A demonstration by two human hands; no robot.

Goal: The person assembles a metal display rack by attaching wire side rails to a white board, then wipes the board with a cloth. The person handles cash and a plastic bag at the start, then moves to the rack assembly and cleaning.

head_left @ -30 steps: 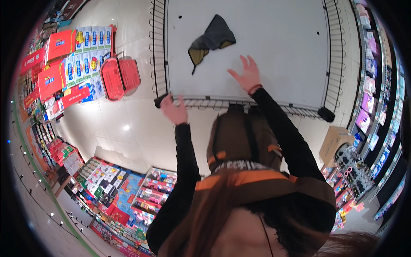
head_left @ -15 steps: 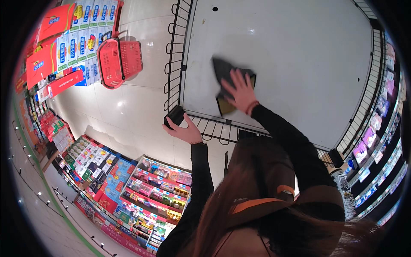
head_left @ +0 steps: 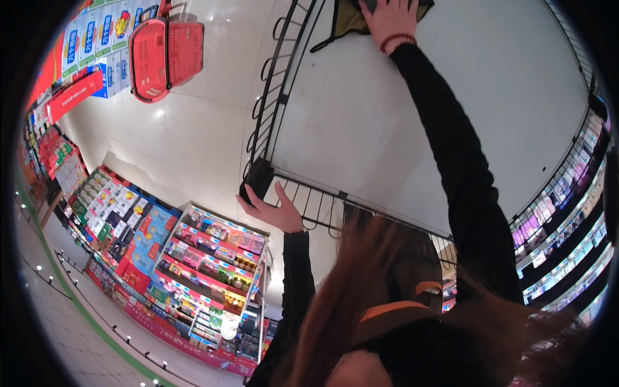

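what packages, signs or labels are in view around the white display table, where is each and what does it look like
Blue-and-white boxes: stacked at upper left, rectangular.
Red sign strip: below those boxes, long and narrow.
Shelf rack of small packages: lower centre beside the left hand, rows of red, pink, yellow packs.
Flat packs on low display: lower left, blue, red, white.
Shelf rows at right: purple and pink packs with pale label strips.

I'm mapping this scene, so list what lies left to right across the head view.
Shelves of colourful packaged goods → red shopping baskets → left hand on the black wire rail's corner → right hand pressing a dark cloth on the white table top → lit shelves.
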